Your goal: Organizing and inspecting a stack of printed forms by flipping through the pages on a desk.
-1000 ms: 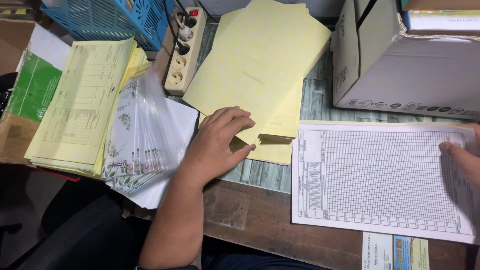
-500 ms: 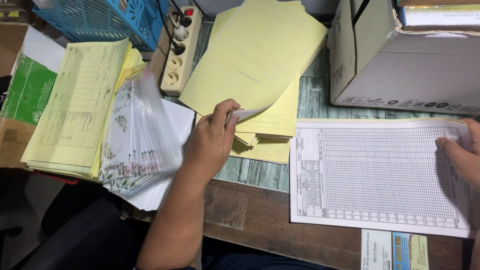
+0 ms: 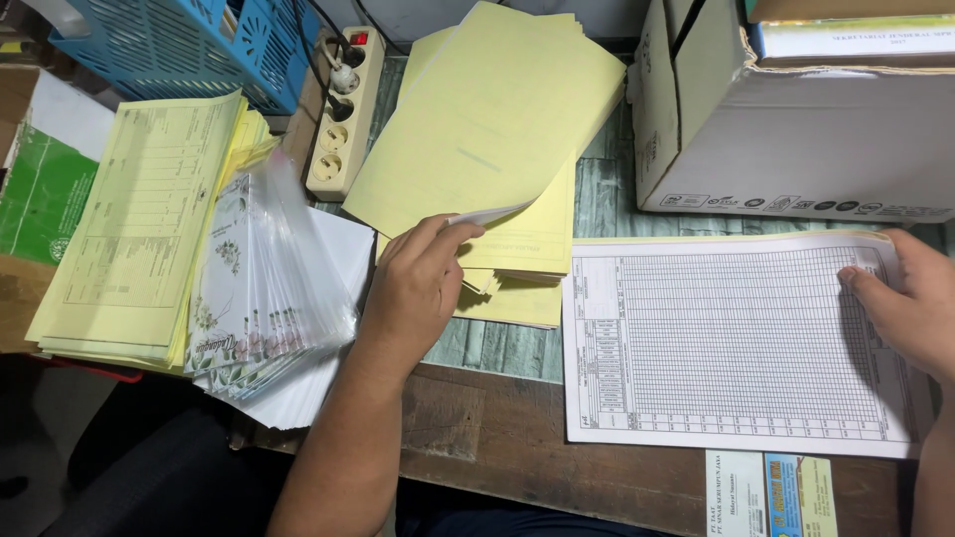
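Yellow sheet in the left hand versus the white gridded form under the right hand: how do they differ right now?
The yellow sheet is plain yellow and almost blank; the white form is covered by a fine printed grid. The yellow sheet is lifted at its lower edge by the left hand, off the yellow stack; the white form lies flat under the right hand. Both are single paper sheets on the desk.

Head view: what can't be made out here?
- Right hand: cut off by the right edge.
- Yellow sheet stack: lower sheets hidden by the top sheet and the left hand.
- Cardboard box: top and contents cut off by the upper edge.
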